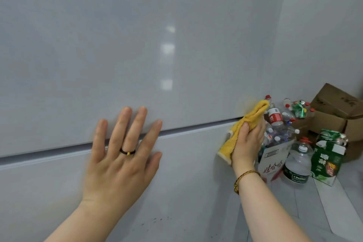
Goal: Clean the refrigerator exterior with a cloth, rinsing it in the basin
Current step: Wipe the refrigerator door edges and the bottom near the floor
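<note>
Both bare forearms come in from the near edge. The left hand (121, 155) lies flat on the front of the refrigerator (137, 45) with its fingers straight and spread; its palm is on the lower door (186, 179) and its fingertips reach over the seam (196, 126) onto the upper door. A dark ring (127, 152) with a small gold bead sits on one finger. To the right, the right hand (247, 143), with a gold bracelet (242, 179) at the wrist, holds the yellow cloth (253, 114) against the refrigerator's right edge, at the height of the seam. The thumb presses on the cloth's front, while the other fingers go round behind it and are mostly hidden. The cloth is bunched; one end sticks up past the hand and the other hangs below it on the lower door. A few dark specks (157, 220) mark the lower door near the bottom. The doors are pale grey and glossy, with soft light patches on the upper one. On the pale floor (306, 212) to the right, beyond the right hand, a white box (271, 163) holds empty plastic bottles (275, 118). A large water bottle (297, 163) and a green carton (326, 163) stand beside it. Farther back, brown cardboard boxes (332, 112) stand against the white wall (324, 35).
</note>
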A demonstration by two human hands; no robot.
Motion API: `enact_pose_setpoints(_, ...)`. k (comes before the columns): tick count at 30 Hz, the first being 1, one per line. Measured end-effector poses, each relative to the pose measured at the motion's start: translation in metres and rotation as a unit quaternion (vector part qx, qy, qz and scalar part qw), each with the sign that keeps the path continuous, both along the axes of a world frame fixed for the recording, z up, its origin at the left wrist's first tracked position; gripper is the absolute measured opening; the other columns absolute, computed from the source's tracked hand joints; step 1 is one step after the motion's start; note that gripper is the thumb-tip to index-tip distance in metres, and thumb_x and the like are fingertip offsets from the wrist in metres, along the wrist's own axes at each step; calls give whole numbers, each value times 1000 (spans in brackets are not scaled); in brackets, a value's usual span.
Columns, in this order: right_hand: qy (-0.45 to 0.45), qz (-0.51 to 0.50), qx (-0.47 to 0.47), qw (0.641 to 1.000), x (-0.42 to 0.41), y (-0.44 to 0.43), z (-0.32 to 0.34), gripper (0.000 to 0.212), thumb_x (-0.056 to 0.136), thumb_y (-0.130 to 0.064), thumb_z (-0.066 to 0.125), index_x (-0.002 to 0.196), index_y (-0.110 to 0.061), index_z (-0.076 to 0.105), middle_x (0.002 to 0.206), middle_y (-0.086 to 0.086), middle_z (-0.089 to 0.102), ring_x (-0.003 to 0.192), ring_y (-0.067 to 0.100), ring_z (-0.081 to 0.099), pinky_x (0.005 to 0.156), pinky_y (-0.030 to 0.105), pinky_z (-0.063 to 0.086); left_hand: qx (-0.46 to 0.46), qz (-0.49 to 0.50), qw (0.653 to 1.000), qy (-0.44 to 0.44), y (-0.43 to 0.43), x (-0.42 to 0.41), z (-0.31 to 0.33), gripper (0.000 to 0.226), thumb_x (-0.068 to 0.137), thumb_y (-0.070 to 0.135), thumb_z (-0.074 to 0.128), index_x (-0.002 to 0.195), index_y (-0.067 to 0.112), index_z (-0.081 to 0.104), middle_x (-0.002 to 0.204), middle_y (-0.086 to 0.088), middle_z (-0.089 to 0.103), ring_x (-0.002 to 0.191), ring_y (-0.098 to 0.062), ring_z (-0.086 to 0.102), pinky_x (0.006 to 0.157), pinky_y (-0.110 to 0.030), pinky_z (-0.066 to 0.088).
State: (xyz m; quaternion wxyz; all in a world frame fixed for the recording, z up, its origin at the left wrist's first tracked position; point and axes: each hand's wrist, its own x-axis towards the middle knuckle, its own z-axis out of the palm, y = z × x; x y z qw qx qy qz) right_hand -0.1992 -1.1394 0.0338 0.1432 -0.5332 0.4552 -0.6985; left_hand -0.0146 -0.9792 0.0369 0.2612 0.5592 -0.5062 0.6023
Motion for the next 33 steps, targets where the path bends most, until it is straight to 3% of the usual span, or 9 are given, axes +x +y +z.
enact_pose_setpoints(4, 28, -3, 5, 1000, 2, 3, 27, 91, 70, -62, 5, 147, -14, 8, 156, 6, 7, 143, 24, 7, 117, 41, 8, -4, 7, 1000, -6, 0, -1, 1, 50, 86, 36, 47, 132, 15, 42, 138, -11, 36, 143, -18, 4, 114, -44, 9)
enact_pose_setpoints(8, 105, -21, -66, 992, 4, 0, 113, 59, 96, -41, 24, 147, -15, 9, 156, 8, 2, 144, 23, 0, 115, 35, 0, -13, 3, 1000, -12, -2, 0, 0, 52, 86, 37, 45, 133, 16, 41, 140, -10, 35, 143, -18, 5, 114, -43, 9)
enact_pose_setpoints(10, 118, -35, -103, 987, 11, 3, 132, 58, 97, -40, 26, 147, -16, 10, 156, 7, 3, 144, 23, 1, 116, 36, 0, -23, 2, 999, -23, -4, 1, -1, 52, 86, 37, 46, 133, 16, 42, 143, -8, 30, 143, -19, 7, 113, -44, 11)
enact_pose_setpoints(14, 132, -41, -136, 981, 26, 11, 68, 70, 84, -53, 11, 144, -19, 4, 154, 1, 2, 143, 21, 4, 116, 34, 1, -31, 1, 999, -24, -4, 2, -2, 52, 86, 36, 46, 133, 16, 41, 143, -10, 31, 143, -20, 8, 113, -44, 12)
enact_pose_setpoints(20, 140, -20, -96, 985, 43, 36, -83, 61, 95, -55, 7, 144, -19, 10, 150, 8, 14, 141, 5, -2, 112, 30, 7, -33, -2, 999, -17, -3, 2, -2, 49, 87, 36, 43, 132, 16, 41, 137, -10, 37, 143, -18, 4, 114, -42, 8)
enact_pose_setpoints(23, 108, -18, -74, 991, 43, 37, -63, 67, 91, -57, 13, 147, -20, 10, 149, 8, 8, 140, 20, 6, 113, 48, 9, -29, -13, 999, -15, -2, 2, -2, 46, 86, 35, 44, 129, 16, 44, 136, -10, 37, 143, -18, 4, 114, -42, 10)
enact_pose_setpoints(26, 98, -5, -74, 992, 46, 42, -3, 67, 80, -54, 14, 138, -22, 5, 146, -1, -1, 142, 28, 4, 114, 40, 1, -35, -58, 998, -7, 0, 0, 1, 40, 83, 28, 48, 121, 18, 48, 133, -7, 40, 138, -23, 19, 112, -40, 17)
enact_pose_setpoints(29, 90, -10, -93, 992, 62, 56, 37, 75, 79, -54, 12, 144, -17, 9, 153, 6, 3, 142, 25, 2, 114, 34, -3, -39, -126, 991, 33, 15, 3, -4, 37, 80, 22, 48, 117, 19, 50, 130, -7, 41, 130, -22, 28, 111, -38, 21)
enact_pose_setpoints(33, 169, -22, -196, 966, 93, 79, -9, 59, 94, -48, 17, 147, -24, 9, 155, 4, 6, 142, 19, 3, 114, 34, -1, -72, -107, 987, 100, 52, 16, -30, 37, 79, 26, 48, 115, 20, 50, 136, -2, 34, 140, -8, 18, 113, -35, 18)
